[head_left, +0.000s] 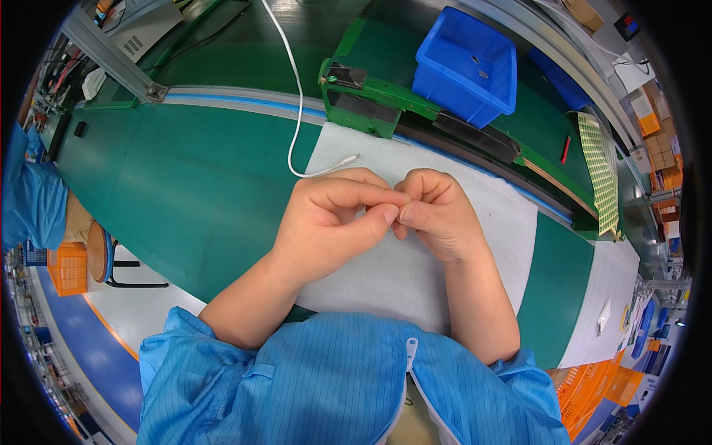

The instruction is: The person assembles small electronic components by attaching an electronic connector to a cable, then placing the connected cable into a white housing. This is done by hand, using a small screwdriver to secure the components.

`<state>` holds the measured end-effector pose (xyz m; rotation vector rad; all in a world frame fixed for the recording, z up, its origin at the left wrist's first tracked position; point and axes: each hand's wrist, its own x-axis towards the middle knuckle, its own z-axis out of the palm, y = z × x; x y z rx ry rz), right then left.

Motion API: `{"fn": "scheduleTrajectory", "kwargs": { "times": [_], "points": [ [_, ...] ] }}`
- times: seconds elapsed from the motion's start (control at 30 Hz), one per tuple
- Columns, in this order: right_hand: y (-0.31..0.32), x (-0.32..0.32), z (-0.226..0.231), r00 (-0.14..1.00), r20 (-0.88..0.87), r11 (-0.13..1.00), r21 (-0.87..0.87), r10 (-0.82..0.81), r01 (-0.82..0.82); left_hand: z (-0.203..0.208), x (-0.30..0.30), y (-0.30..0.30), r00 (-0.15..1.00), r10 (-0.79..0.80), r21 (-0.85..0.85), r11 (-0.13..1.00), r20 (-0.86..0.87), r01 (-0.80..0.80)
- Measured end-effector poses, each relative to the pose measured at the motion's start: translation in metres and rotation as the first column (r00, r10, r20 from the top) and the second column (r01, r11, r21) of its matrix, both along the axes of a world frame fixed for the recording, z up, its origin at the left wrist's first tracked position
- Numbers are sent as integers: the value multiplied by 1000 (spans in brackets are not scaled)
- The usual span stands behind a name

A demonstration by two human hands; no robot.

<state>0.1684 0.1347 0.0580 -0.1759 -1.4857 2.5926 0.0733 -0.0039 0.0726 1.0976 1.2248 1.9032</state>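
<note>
we've got both hands up mid-frame, over the pale grey mat (512, 230): l hand (334, 222) just l of ctr, r hand (443, 219) right beside it, tips touching. l thumb & index are pinched together; r thumb & index are together too, w/ the other r fingers curled. whatever's btwn the tips, if anything, is too small or covered, so we can't tell what the pinch is on; that spot is approx dead ctr of the frame. nearest loose thing is the white cable (300, 96): it drops from the top edge, bends l of the mat & ends w/ its plug on the mat, just above our l hand, not touching. mat lies on the green bench (185, 170), which spreads l & r of it. upper ctr to r, a dark-green frame (360, 115) runs along the far side of the mat; the blue bin (456, 93) stands against it, upper r, w/ a couple of tiny bits inside. further r, nr the edge, a red pen (566, 150) & a dotted yellow-green sheet (599, 167). far l: a co-worker's blue sleeve (37, 200), a stool (97, 252) & an orange crate (68, 271). our blue jacket (311, 386) fills the bottom, zip partly open.
</note>
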Motion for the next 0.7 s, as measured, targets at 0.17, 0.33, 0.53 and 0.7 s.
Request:
{"fn": "scheduleTrajectory", "kwargs": {
  "times": [0.17,0.33,0.53,0.7],
  "points": [
    [0,0,-1,1000,7,1000,0,1,-1,0,2,2,999,38,12,999,16,-38],
    [0,0,0,1000,11,1000,16,-22,22,0,3,2,999,29,3,1000,22,-29],
    [4,1,5,982,-41,928,321,-183,186,3,-2,-1,963,219,-7,975,-157,-223],
    [-5,0,11,911,-262,740,531,-319,413,7,-3,-3,888,262,4,960,-377,-281]
  ]
}}
